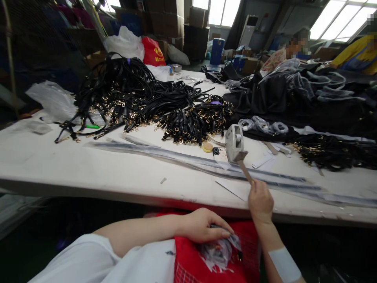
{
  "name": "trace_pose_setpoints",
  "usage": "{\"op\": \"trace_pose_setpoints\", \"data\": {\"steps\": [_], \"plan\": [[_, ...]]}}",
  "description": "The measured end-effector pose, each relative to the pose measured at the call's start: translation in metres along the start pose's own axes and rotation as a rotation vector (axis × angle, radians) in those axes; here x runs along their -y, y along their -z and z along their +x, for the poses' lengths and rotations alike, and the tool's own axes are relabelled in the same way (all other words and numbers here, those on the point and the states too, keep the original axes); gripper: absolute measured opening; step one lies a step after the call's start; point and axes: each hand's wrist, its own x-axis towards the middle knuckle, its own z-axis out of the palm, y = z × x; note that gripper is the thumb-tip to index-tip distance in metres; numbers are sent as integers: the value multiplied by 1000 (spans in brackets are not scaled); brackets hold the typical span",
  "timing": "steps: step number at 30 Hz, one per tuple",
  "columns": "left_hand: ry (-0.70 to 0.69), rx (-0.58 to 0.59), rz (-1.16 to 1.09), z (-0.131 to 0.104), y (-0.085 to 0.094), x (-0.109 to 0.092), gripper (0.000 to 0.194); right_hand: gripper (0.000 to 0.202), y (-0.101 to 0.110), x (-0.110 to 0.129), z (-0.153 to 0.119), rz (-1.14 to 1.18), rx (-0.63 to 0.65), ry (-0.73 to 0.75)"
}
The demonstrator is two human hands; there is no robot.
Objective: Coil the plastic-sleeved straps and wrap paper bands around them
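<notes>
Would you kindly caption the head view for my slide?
Right hand grips tape from a dispenser; left hand holds a wrapped bundle.

Blown-out windows (332,17) light the white tabletop (59,161), while the left background sinks into shadow.

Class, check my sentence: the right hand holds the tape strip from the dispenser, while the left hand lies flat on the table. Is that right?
Not quite: the left hand is not on the table; the head view shows it holding a plastic-wrapped bundle over the red cloth. The right hand does hold the tape strip from the dispenser.
</notes>
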Motion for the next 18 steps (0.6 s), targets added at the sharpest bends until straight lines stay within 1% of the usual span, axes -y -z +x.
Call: {"op": "trace_pose_setpoints", "data": {"steps": [2,3,5,7,11,13,14,16,18], "plan": [[16,-44,-13,2,-1,3,44,38,18,-3,3,37,-37,-88],[29,-74,-17,4,-1,6,43,38,29,-2,3,78,-16,-120],[70,-117,-24,9,-2,11,40,37,52,3,1,181,95,-154],[116,-124,-46,13,-3,14,41,39,74,10,-4,305,242,-132],[164,-102,-110,18,-3,16,46,38,113,23,-16,524,561,57],[201,-97,-165,19,-3,16,48,39,128,25,-23,530,725,165],[217,-88,-206,19,-3,17,50,39,135,26,-27,503,779,228],[230,-68,-281,21,-3,18,54,41,146,27,-33,425,831,367],[215,-61,-300,22,-3,19,57,43,151,29,-38,344,831,480]]}}
